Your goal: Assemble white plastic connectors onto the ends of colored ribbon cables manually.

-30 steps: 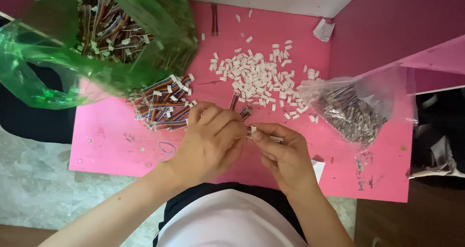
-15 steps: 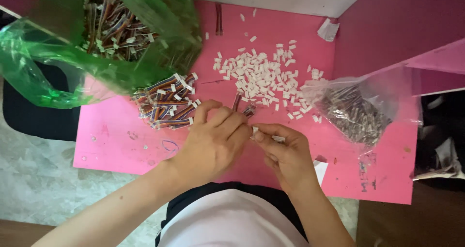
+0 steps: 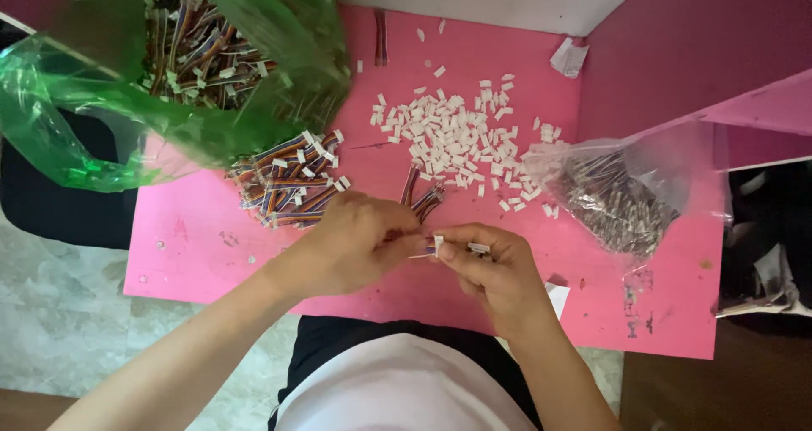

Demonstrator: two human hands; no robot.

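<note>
Since the earlier frame my hands have drifted slightly right. My left hand (image 3: 359, 241) pinches a multicoloured wire lead (image 3: 423, 203); my right hand (image 3: 495, 270) is closed on a small white connector (image 3: 438, 245) above the pink table (image 3: 194, 253). Misaligned pins could bend, or the connector could slip.

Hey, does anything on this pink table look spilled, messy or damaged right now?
Small white plastic pieces lie scattered loose across the pink table, a few strays near its far edge. The tabletop looks scuffed and stained near the clear bag. Nothing else stands out.
</note>
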